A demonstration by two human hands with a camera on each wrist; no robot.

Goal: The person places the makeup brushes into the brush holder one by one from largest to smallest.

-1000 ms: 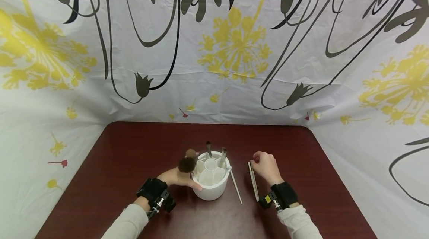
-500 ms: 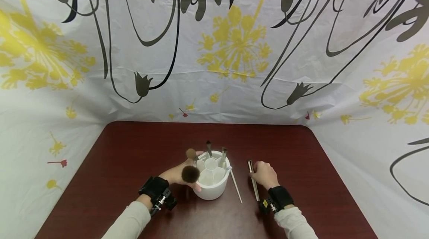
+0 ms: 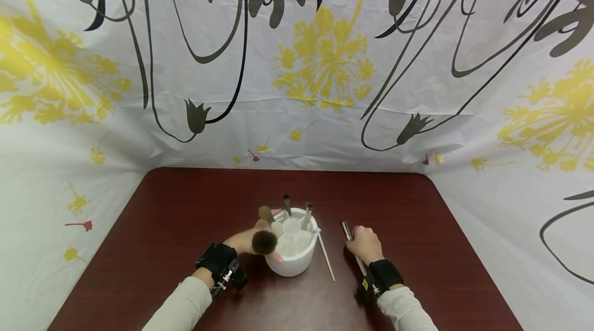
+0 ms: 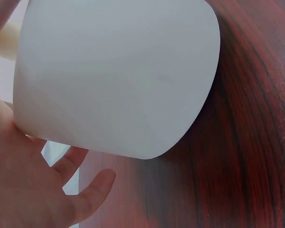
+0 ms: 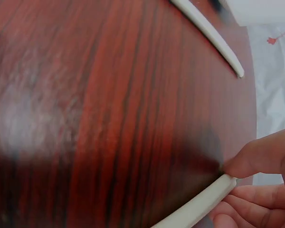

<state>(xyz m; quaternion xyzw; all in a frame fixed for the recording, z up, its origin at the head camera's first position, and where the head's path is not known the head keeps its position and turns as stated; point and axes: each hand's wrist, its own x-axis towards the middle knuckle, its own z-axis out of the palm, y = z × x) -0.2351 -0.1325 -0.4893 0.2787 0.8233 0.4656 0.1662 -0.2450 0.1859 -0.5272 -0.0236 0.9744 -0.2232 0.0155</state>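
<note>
My left hand (image 3: 242, 242) holds the side of a white round brush holder (image 3: 290, 265) with a divided top. Two fluffy makeup brushes (image 3: 264, 242) stand at that hand's side of it, and slimmer makeup brushes (image 3: 308, 215) rise from the back and right compartments. In the left wrist view the holder's smooth wall (image 4: 123, 80) fills much of the picture, with the fingers beside it. To the right, my right hand (image 3: 365, 245) pinches a white-handled makeup brush (image 3: 346, 230) low over the table. Whether a second brush lies along it, I cannot tell.
Another white-handled brush (image 3: 327, 260) leans or lies against the holder's right side, its end toward me. The dark red wooden table (image 3: 223, 192) reaches back to a white patterned cloth (image 3: 297, 135).
My right hand has come down and toward me along the pale brushes and now grips there. The brush's near end has swung slightly right. The left hand stays on the holder, its fluffy brushes shifted slightly.
</note>
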